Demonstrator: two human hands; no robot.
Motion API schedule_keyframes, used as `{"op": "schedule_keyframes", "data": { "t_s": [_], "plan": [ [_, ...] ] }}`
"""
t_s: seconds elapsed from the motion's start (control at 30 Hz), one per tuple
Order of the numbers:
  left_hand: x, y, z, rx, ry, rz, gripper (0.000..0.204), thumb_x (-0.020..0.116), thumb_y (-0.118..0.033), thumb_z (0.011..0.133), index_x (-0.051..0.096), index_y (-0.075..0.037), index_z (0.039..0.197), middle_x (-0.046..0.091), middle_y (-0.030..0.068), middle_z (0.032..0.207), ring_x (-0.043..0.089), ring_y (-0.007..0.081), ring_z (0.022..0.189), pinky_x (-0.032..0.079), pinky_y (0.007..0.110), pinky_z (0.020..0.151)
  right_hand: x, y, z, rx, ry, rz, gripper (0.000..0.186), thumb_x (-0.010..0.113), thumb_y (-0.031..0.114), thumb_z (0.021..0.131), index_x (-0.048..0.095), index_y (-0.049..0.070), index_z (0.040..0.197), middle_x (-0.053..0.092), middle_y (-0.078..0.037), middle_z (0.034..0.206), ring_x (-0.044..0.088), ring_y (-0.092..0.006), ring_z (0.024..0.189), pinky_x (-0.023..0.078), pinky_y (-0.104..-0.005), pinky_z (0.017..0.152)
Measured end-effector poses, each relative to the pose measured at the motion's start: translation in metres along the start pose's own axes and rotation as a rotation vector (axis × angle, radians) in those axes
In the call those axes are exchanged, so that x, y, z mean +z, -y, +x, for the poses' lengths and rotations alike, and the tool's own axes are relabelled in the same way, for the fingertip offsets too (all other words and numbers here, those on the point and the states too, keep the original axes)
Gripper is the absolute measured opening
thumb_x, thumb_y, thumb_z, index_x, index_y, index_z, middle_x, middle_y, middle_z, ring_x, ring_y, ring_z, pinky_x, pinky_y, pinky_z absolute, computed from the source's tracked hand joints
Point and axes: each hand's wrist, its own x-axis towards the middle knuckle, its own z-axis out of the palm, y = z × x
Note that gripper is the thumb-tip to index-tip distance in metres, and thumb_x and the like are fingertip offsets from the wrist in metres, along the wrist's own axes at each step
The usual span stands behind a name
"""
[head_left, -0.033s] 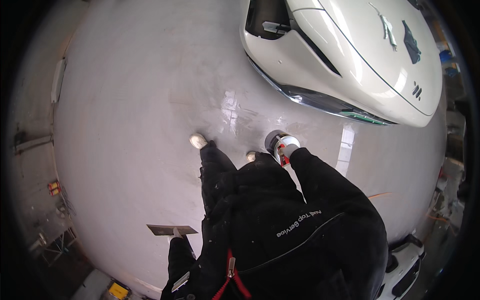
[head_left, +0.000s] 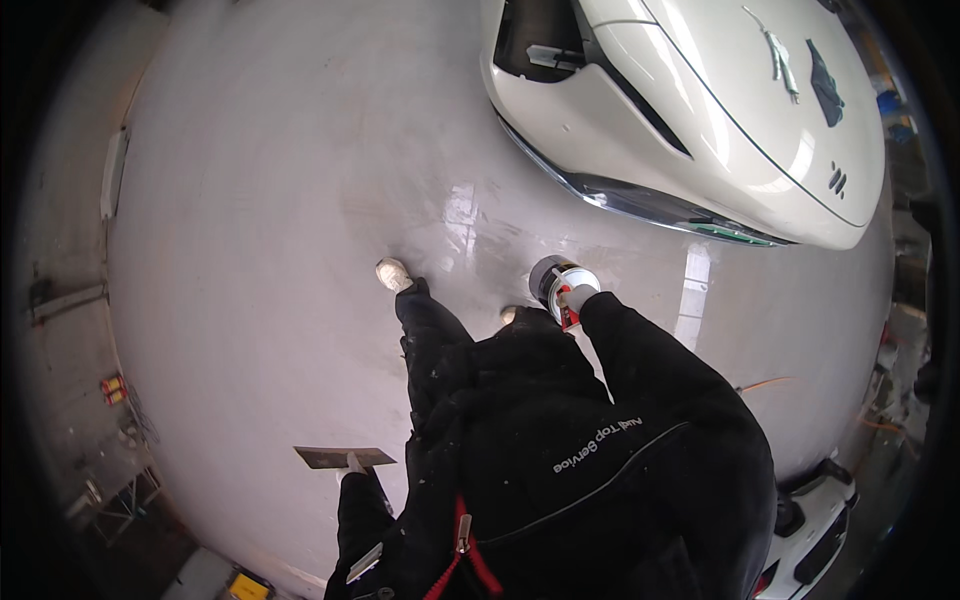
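Observation:
In the head view, my gloved left hand [head_left: 353,467] grips a flat rectangular metal blade [head_left: 320,457], held low at my left side. My gloved right hand [head_left: 580,297] holds a round can [head_left: 549,278] with a dark side, red label and pale top, out in front of my right leg. The can's lower part is hard to make out from above. My dark-clad legs and two light shoes [head_left: 393,274] are on the glossy grey floor [head_left: 250,250], the right shoe mostly hidden by my trousers.
A white car's front [head_left: 720,120] fills the upper right, with pale and dark items on its bonnet [head_left: 828,95]. Another white car [head_left: 810,540] is at lower right. Red-yellow cans [head_left: 113,390] and a metal frame stand along the left edge. An orange hose [head_left: 765,383] lies at right.
My left shoe has moved slightly forward and my right shoe is more hidden. The surroundings have shifted slightly in view; both hands keep their holds.

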Motion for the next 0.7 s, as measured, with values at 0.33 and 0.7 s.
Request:
{"op": "schedule_keyframes", "data": {
  "t_s": [0.33, 0.7],
  "plan": [
    [-0.039, -0.583, 0.2, 0.689, 0.029, 0.099, 0.073, 0.066, -0.059, 0.099, 0.067, 0.008, 0.127, 0.076, 0.0188, 0.119, 0.069, 0.025, 0.111, 0.051, 0.037, 0.101, 0.034, 0.346, 0.0, -0.266, -0.142, -0.364, 0.042, 0.075, 0.034, 0.077, 0.079, 0.017, 0.115, 0.074, -0.014, 0.12, 0.07, -0.0339, 0.115, 0.056, -0.043, 0.097],
    [0.074, -0.97, 0.266, 0.966, 0.436, 0.067, 0.054, 0.07, -0.051, 0.1, 0.073, 0.002, 0.106, 0.071, 0.0083, 0.083, 0.065, 0.0169, 0.075, 0.053, 0.032, 0.074, 0.133, 0.555, 0.185, -0.06, -0.03, -0.103, 0.031, 0.067, 0.033, 0.088, 0.08, 0.009, 0.103, 0.079, -0.015, 0.1, 0.075, -0.0345, 0.097, 0.058, -0.0451, 0.084]
  ]
}}
